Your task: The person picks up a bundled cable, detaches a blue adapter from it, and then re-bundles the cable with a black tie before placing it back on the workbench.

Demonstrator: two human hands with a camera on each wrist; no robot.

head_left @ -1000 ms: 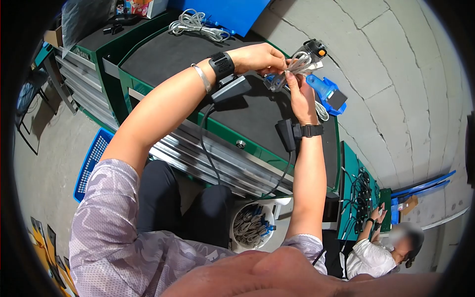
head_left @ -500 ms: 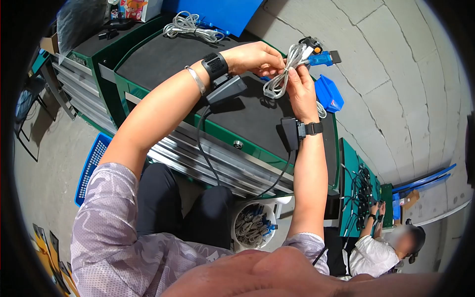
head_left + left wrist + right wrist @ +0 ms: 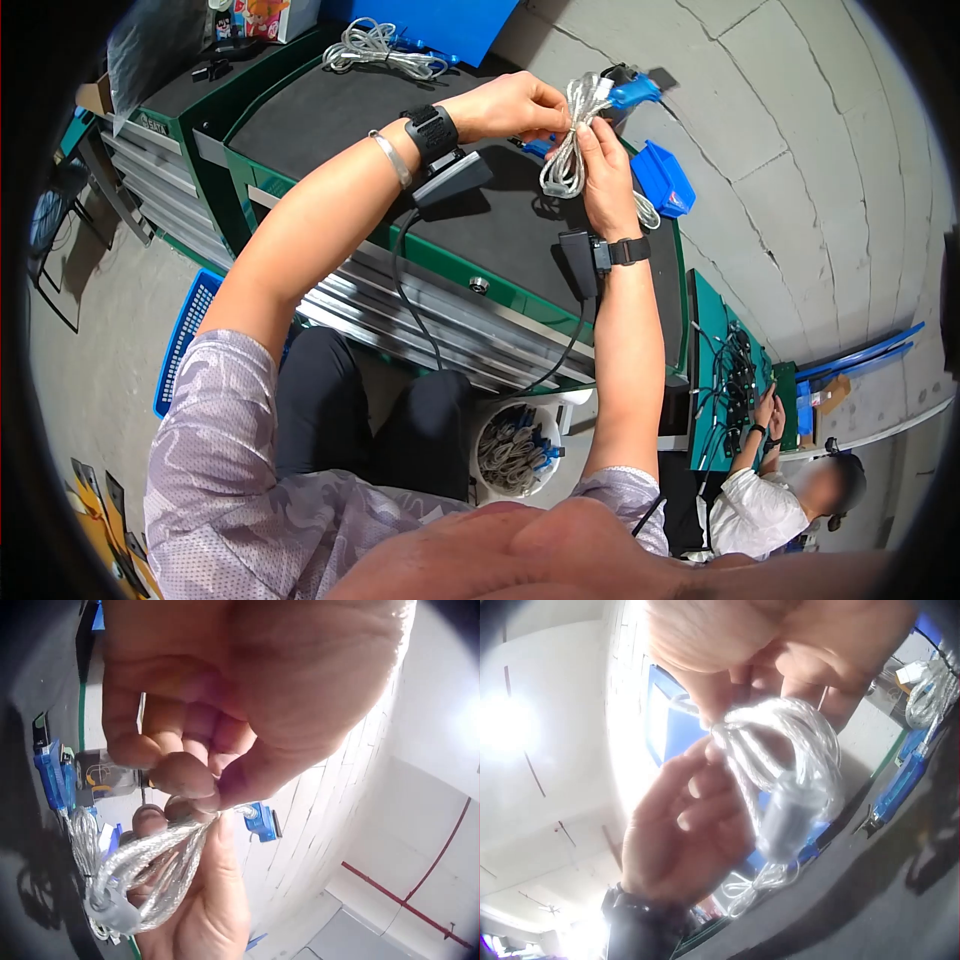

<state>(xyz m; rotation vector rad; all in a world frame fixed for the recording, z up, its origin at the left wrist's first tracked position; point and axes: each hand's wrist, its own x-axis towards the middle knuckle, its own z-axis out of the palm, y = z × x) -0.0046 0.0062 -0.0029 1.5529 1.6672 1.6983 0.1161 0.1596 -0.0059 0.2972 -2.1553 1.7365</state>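
Both hands hold a coiled silver cable (image 3: 566,165), bunched at its middle and looped at both ends. From the left, my left hand (image 3: 508,106) pinches the bunched middle between thumb and fingers. My right hand (image 3: 606,180) grips the same spot from below, its thumb against the coil in the left wrist view. A blue plug (image 3: 633,93) sticks out past the top of the coil. A grey cylindrical lump (image 3: 786,817) sits on the lower loop in the right wrist view. The fingers cover the spot where the strands meet.
Another silver cable coil (image 3: 378,52) lies at the back of the dark-topped cabinet (image 3: 290,112). A blue bin (image 3: 662,178) stands at its right edge. Below, a white bucket (image 3: 552,430) holds several coiled cables. Another person (image 3: 760,510) works at a green table on the right.
The coil has turned upright in the hands, and its blue plug has swung up from near the blue bin to above the coil. Both hands keep hold of the cable.
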